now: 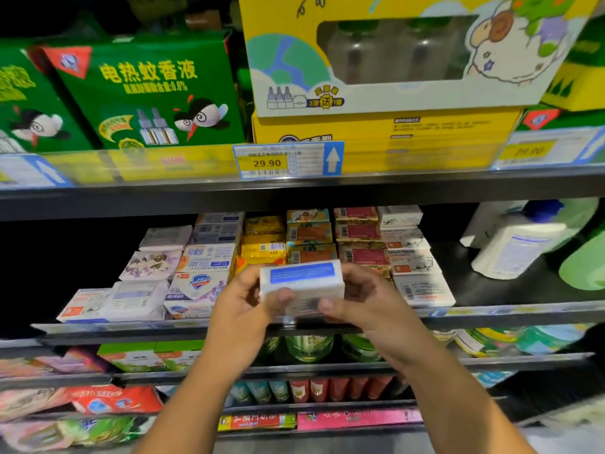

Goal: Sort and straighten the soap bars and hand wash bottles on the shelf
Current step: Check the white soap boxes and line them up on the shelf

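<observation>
Both hands hold one white soap box with a blue label (301, 280) in front of the middle shelf (491, 311). My left hand (248, 299) grips its left end, thumb on the front. My right hand (360, 296) grips its right end the same way. Behind the box lie rows of soap bars: white and purple packs (150, 267) at left, a white box with a blue shield logo (199, 283), yellow bars (265, 250), orange boxes (309, 234), red boxes (357, 234) and white boxes (409, 260). White hand wash bottles (514, 247) lie tilted at right beside a green bottle (586, 260).
The shelf above carries green mosquito-liquid boxes (147, 93) and yellow boxes (376, 60), with a 29.90 price tag (288, 160) on its edge. Lower shelves hold green jars (309, 347), red and teal bottles (314, 389) and flat packets (111, 399).
</observation>
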